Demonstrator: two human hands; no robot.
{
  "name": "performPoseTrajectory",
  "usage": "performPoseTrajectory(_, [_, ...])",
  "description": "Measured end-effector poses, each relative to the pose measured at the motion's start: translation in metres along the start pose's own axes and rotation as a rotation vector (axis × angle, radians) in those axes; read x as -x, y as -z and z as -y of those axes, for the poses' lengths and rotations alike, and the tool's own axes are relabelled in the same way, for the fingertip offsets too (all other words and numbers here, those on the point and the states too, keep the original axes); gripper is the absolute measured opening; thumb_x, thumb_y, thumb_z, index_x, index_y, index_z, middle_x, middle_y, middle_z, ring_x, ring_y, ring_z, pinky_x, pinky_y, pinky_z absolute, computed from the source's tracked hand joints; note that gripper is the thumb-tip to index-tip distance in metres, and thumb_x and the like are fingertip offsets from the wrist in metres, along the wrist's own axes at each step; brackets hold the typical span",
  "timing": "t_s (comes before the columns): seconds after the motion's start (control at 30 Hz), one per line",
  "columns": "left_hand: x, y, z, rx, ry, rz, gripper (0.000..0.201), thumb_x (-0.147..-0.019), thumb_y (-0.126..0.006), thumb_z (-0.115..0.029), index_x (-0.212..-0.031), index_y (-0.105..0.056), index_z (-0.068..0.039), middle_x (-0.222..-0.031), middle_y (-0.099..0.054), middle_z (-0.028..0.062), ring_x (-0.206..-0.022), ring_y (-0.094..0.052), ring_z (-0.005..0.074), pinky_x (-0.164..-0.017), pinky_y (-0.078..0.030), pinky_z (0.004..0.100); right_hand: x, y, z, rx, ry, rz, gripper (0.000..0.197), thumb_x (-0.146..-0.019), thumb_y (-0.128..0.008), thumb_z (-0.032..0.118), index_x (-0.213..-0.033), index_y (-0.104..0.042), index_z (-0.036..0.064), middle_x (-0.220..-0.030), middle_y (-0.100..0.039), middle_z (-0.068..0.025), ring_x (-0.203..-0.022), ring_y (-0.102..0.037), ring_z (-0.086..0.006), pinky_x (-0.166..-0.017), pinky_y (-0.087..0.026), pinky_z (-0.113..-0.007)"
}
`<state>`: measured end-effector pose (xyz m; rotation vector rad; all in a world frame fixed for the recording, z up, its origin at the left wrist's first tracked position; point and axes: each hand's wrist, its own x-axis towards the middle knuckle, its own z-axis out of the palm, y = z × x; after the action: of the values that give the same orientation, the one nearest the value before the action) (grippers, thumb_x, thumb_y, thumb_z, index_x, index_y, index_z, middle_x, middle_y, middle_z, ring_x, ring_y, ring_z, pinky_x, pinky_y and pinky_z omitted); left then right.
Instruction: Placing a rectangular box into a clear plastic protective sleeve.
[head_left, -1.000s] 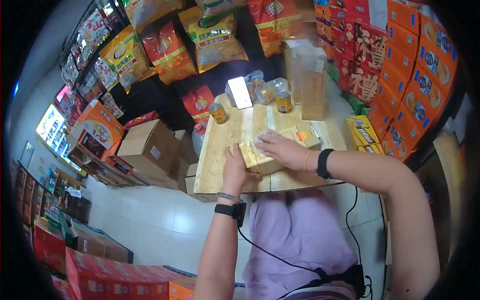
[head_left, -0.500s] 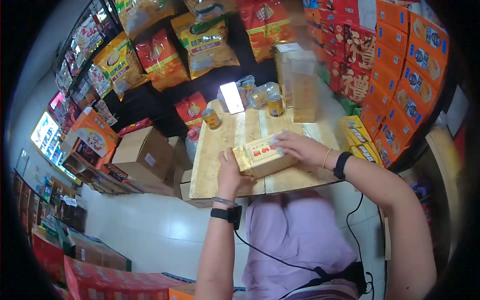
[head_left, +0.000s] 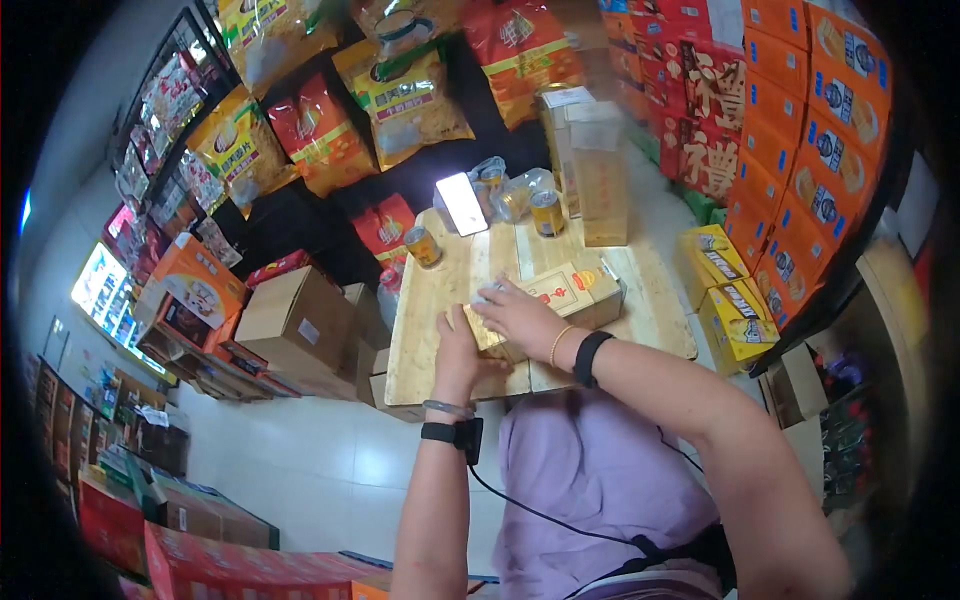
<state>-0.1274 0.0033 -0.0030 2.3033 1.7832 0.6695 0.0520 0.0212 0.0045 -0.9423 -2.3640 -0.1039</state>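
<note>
A long gold-and-cream box (head_left: 585, 290) with red lettering lies on the light wooden table (head_left: 420, 310), slanting away to the right. My left hand (head_left: 456, 352) grips its left end, thumb and fingers on either side. Over the top face near that same end is my right hand (head_left: 522, 318), its fingers curled down on a small whitish cloth or tissue (head_left: 490, 290). Most of the cloth is hidden under the fingers. The box's left end is partly covered by both hands.
Along the table's far side stand two gold cans (head_left: 423, 247) (head_left: 547, 214), a lit phone (head_left: 461, 204), clear plastic wrapping (head_left: 525, 190) and tall gold boxes (head_left: 600, 185). Cardboard cartons (head_left: 290, 325) flank the left; yellow boxes (head_left: 738, 320) and stacked orange boxes (head_left: 820, 170) the right.
My right hand has slid left along the box top with the cloth, from the middle to the left end, baring the right end. My left hand keeps its grip.
</note>
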Motion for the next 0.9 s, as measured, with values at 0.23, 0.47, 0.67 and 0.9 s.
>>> performPoseTrajectory(0.23, [0.003, -0.001, 0.005, -0.025, -0.005, 0.016, 0.134, -0.041, -0.100, -0.026, -0.145, -0.021, 0.003, -0.141, -0.028, 0.0372, -0.119, -0.053, 0.0497, -0.093, -0.054, 0.0429, 0.023, 0.015, 0.000, -0.205, 0.024, -0.024, 0.032, -0.099, -0.052, 0.021, -0.126, -0.062, 0.0071, -0.131, -0.057, -0.0111, -0.132, -0.045, -0.0334, -0.116, -0.034, -0.041])
performPoseTrajectory(0.47, [0.004, 0.006, -0.003, 0.027, 0.027, 0.031, 0.130, -0.044, -0.099, -0.026, -0.145, -0.021, 0.001, -0.137, -0.035, 0.0276, -0.118, -0.053, 0.0437, -0.091, -0.054, 0.0432, 0.067, 0.071, -0.038, -0.301, -0.122, 0.088, 0.035, -0.100, -0.053, 0.022, -0.132, -0.060, 0.0107, -0.138, -0.054, -0.0118, -0.133, -0.046, -0.0315, -0.111, -0.039, -0.040])
performPoseTrajectory(0.67, [0.003, 0.008, -0.006, 0.022, 0.053, 0.027, 0.127, -0.043, -0.099, -0.024, -0.143, -0.024, 0.000, -0.139, -0.032, 0.0319, -0.115, -0.055, 0.0467, -0.091, -0.054, 0.0437, 0.038, 0.037, -0.031, 0.251, -0.151, -0.017, 0.032, -0.090, -0.053, 0.010, -0.119, -0.063, 0.0002, -0.131, -0.060, -0.0130, -0.129, -0.048, -0.0303, -0.115, -0.031, -0.045])
performPoseTrajectory(0.9, [-0.003, -0.007, 0.012, 0.001, -0.061, 0.025, 0.136, -0.044, -0.100, -0.030, -0.147, -0.019, 0.005, -0.140, -0.033, 0.0298, -0.120, -0.052, 0.0453, -0.095, -0.052, 0.0446, -0.017, -0.024, 0.034, 0.103, -0.133, -0.064, 0.035, -0.090, -0.052, 0.007, -0.123, -0.061, 0.0022, -0.131, -0.058, -0.0153, -0.132, -0.046, -0.0340, -0.118, -0.031, -0.044])
